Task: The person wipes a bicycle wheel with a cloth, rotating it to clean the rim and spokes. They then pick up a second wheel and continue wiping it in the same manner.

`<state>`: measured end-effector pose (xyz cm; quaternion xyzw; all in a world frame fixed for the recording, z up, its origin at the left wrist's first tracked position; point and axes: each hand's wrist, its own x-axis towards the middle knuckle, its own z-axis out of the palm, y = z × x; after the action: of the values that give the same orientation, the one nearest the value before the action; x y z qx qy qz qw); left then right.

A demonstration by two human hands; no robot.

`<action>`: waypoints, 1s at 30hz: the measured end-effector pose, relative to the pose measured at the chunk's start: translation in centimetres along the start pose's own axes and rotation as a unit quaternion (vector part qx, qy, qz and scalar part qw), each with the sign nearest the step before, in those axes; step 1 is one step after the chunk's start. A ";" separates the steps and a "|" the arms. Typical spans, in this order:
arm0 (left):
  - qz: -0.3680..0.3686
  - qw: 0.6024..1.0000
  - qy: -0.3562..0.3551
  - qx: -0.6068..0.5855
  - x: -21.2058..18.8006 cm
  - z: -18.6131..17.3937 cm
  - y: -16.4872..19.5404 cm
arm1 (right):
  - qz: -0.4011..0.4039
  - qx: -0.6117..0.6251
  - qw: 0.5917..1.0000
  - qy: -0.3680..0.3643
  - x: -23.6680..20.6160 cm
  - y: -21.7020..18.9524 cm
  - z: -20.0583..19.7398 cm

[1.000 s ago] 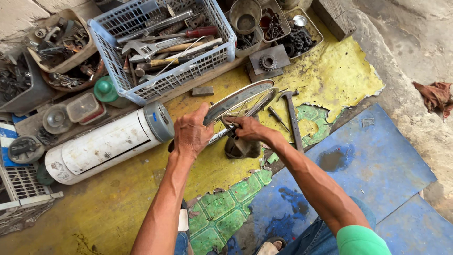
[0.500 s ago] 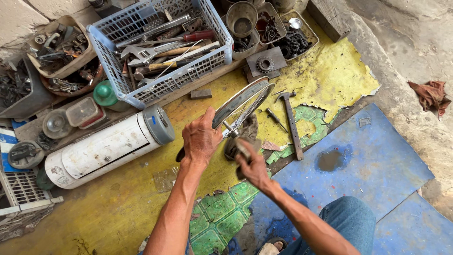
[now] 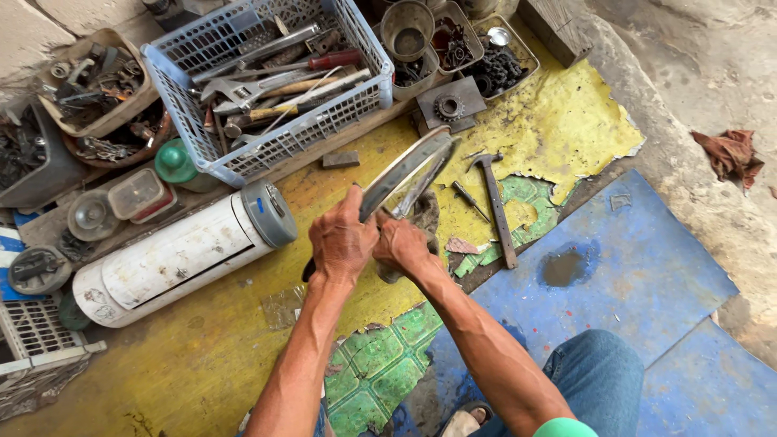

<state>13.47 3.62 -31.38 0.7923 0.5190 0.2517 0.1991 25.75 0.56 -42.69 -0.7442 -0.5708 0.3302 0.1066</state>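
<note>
My left hand (image 3: 342, 241) grips the near end of a curved metal rim (image 3: 407, 170), a shiny arc that rises away from me over the yellow floor. My right hand (image 3: 402, 245) is closed right beside the left one, low on the same rim, over a dark rusty metal block (image 3: 422, 212) that stands under it. What the right fingers pinch is hidden by the hand. A hammer (image 3: 495, 209) and a small screwdriver (image 3: 469, 200) lie just to the right of the rim.
A blue plastic basket (image 3: 188, 85) full of wrenches and tools stands behind. A white cylinder with a grey cap (image 3: 182, 257) lies at the left. Tins of nuts and sprockets (image 3: 453, 44) sit at the back. My knee in jeans (image 3: 595, 380) is at the lower right.
My right hand dropped away from the rim half a second ago and has come back up beside the left hand. The left hand kept its hold on the rim throughout.
</note>
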 end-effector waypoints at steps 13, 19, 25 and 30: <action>-0.019 0.999 0.032 0.004 -0.9 0.4 -1.6 | -0.045 0.375 0.919 0.112 -9.3 1.7 7.7; -0.062 0.998 0.010 -0.018 0.4 0.2 -0.1 | -0.025 0.482 0.872 0.085 -7.0 2.7 8.6; -0.133 0.988 -0.068 -0.038 1.5 -1.0 0.5 | -0.051 0.419 0.902 0.093 -6.8 2.5 8.9; -0.097 0.995 -0.010 -0.007 1.6 -1.3 0.5 | -0.080 0.373 0.919 0.098 -6.5 2.1 9.3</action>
<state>13.56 4.98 -29.79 0.7392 0.5897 0.2269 0.2330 20.81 -8.15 -48.40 -0.6310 -0.4506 0.4352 0.4576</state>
